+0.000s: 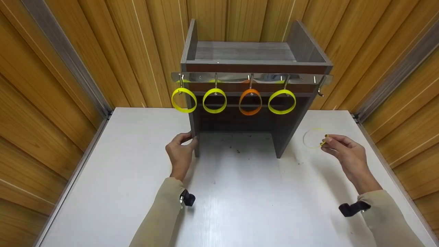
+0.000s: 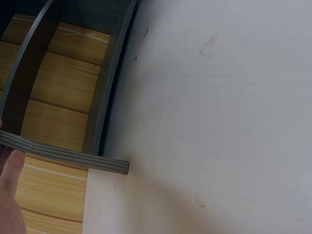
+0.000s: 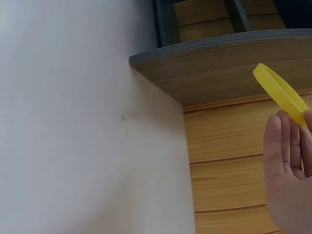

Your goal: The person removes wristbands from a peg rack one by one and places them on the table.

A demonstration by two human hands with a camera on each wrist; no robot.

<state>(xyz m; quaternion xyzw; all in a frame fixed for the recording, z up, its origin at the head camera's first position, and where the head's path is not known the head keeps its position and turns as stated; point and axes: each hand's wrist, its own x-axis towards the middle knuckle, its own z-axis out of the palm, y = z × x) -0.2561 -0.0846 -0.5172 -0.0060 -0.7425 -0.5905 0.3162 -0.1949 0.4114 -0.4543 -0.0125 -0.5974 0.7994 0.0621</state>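
Observation:
My right hand [image 1: 348,156] pinches a thin yellow ring [image 1: 312,147] at its near edge, to the right of the grey shelf unit [image 1: 291,120]; the right wrist view shows the ring [image 3: 280,92] tilted above the fingers of the hand [image 3: 292,170]. With thumb and fingers, my left hand [image 1: 181,154] grips the front edge of the unit's left side panel, low down. On the metal hook rail [image 1: 233,77] hang three yellow rings [image 1: 184,110] and one orange ring [image 1: 250,112]. The rightmost hook [image 1: 320,91] carries nothing.
The unit stands on a white table [image 1: 137,206] with small dark specks [image 1: 238,151] on it. Wood-patterned walls [image 1: 41,103] with metal edge strips rise at the left, back and right.

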